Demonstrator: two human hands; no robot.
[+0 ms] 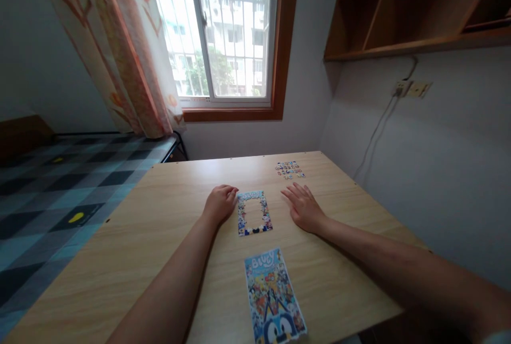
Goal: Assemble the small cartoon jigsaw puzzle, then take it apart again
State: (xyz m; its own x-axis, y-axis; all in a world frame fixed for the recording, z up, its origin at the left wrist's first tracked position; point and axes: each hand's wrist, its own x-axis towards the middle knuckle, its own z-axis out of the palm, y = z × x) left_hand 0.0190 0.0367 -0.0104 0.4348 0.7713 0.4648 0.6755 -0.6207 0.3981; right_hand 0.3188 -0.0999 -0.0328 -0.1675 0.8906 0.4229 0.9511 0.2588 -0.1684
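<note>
A jigsaw puzzle [241,217] lies on the wooden table, its border joined into a rectangle around a bare middle. Beside its upper left corner rests my left hand [221,204], fingers loosely bent, the tips close to the edge; nothing shows in it. My right hand [305,210] lies flat to the right of the puzzle with its fingers apart, holding nothing. Beyond those fingers, loose puzzle pieces [289,167] are laid out in rows. Nearer to me is a picture sheet [271,293] with "Bluey" lettering and a blue cartoon dog face.
The table [159,211] reaches toward a wall with a barred window [235,40]. A bed [80,184] with a checked cover stands at the left, below a curtain [128,56]. At the right are a wall shelf [399,46] and a socket with a hanging cord [375,133].
</note>
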